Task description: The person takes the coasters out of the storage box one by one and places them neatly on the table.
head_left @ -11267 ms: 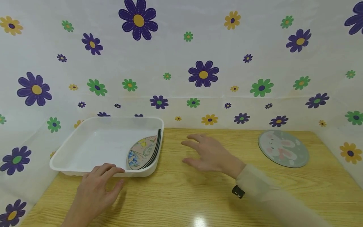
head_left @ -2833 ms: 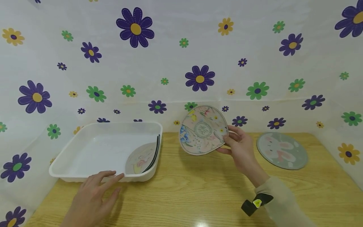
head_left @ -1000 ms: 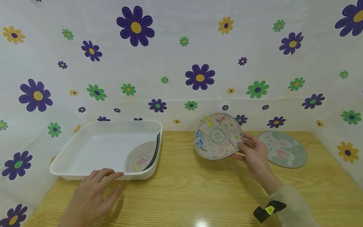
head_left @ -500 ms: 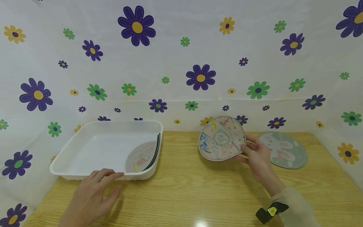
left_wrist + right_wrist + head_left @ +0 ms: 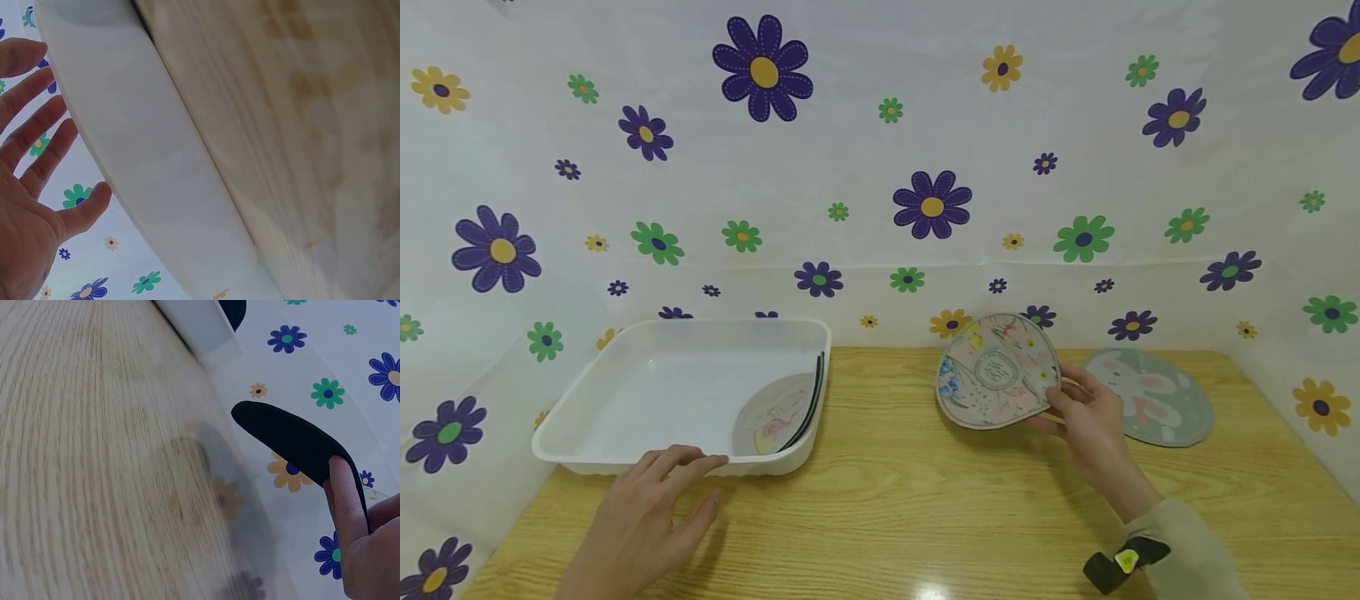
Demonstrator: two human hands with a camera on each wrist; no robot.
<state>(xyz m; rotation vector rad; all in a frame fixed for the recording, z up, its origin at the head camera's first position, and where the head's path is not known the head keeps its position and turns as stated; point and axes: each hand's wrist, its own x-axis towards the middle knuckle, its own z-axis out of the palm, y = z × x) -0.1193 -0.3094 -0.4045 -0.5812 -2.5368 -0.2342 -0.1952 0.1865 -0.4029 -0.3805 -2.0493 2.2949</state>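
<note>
My right hand [image 5: 1093, 425] pinches the right edge of a round floral mouse pad [image 5: 998, 372] between thumb and fingers. The pad is held tilted above the table, its pink printed face towards me; in the right wrist view its black underside [image 5: 287, 434] bends slightly. Inside the white tray [image 5: 685, 335], more round mouse pads [image 5: 767, 417] lean curved against the right wall, a pale printed one in front. My left hand [image 5: 643, 508] rests its fingertips at the tray's near rim, with the fingers spread and relaxed in the left wrist view.
A grey-green rabbit mouse pad [image 5: 1168, 400] lies flat at the back right of the wooden table [image 5: 880, 517], partly behind my right hand. A flower-printed white sheet [image 5: 850, 150] stands behind the table and along both sides.
The floral mouse pad, earlier in the tray, came out in my right hand. Over the last second hand and pad moved right and slightly down towards the rabbit pad. My left hand stayed put.
</note>
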